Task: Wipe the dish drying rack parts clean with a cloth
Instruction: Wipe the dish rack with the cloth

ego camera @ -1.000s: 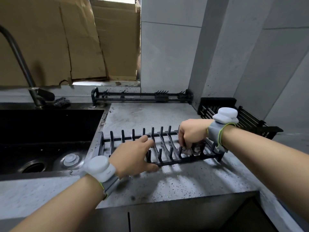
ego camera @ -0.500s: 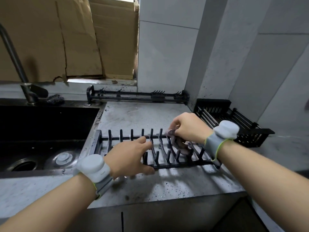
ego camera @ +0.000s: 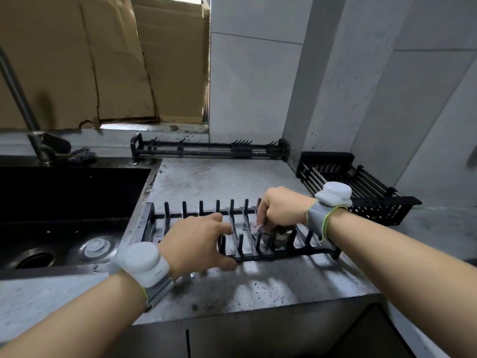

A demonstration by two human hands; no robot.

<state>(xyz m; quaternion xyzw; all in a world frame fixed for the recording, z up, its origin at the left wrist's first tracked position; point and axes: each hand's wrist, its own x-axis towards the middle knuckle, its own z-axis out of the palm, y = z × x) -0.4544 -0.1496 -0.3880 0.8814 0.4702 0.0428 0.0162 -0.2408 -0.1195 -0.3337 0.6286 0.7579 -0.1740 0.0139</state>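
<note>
A black plate rack [ego camera: 307, 251] with upright prongs lies flat on the grey counter [ego camera: 258, 288], right of the sink. My left hand [ego camera: 198, 244] grips its near rail, thumb under the front bar. My right hand [ego camera: 281, 206] is closed on a small greyish cloth [ego camera: 280, 233] and presses it down between the prongs in the rack's right half. Most of the cloth is hidden under the fingers. Both wrists wear white sensor bands.
A black sink [ego camera: 64, 210] with a drain and a tap [ego camera: 28, 120] lies to the left. A long black rail part [ego camera: 206, 148] sits at the back wall. A black wire basket [ego camera: 361, 189] stands at the right. Cardboard covers the window behind.
My right hand with the cloth has shifted along the rack's prongs, first left and up, now pushing down between them. My left hand keeps its hold on the near rail.
</note>
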